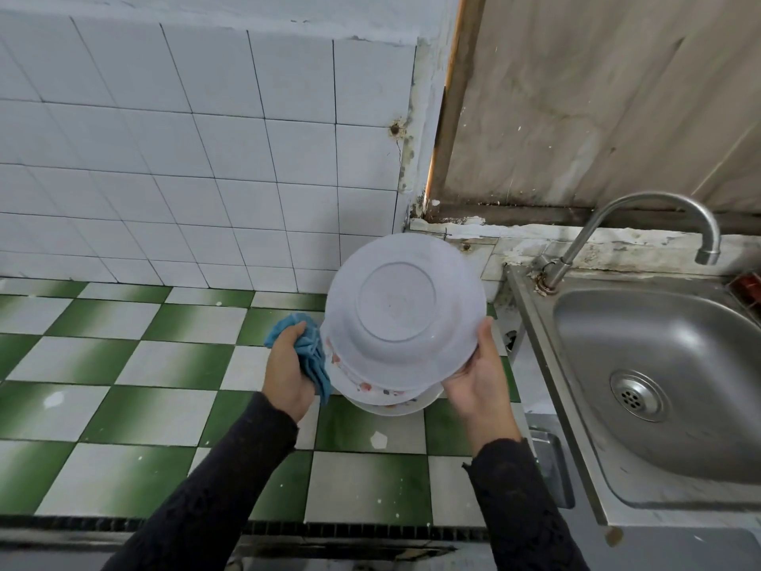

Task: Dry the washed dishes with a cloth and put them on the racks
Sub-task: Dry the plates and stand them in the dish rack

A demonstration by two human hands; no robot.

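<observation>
Two hands are working in the middle of the frame, both coming out of dark long sleeves (214,488). The left hand (288,364) is squeezing a crumpled blue cloth (315,360), with its fingers curled tight round it. The cloth is hanging down just beside the left edge of the dishes; I cannot tell if it is touching them. The right hand (477,375) is gripping a round white plastic dish (399,311) by its right edge, with the thumb on the rim and the fingers tucked under. The dish is turned bottom-up and is tipping toward the camera, so its flat ring foot is showing. It is covering the top of a small stack of white plates with coloured flowers (383,399), whose lower edges are peeking out below it. I cannot tell if the dish is resting on them. The stack is sitting on a green and white checkered tile counter (123,364), near its right end.

Lots of checkered tiles are showing to the left of the hands and in front of them, running down to the dark front edge at the bottom of the frame. A white tiled wall (164,158) is standing behind, filling the upper left. At the right, a shiny steel sink (679,344) is lying just past the counter's end, near the right hand. Its curved steel tap (659,208) is bending over the bowl in the upper right.
</observation>
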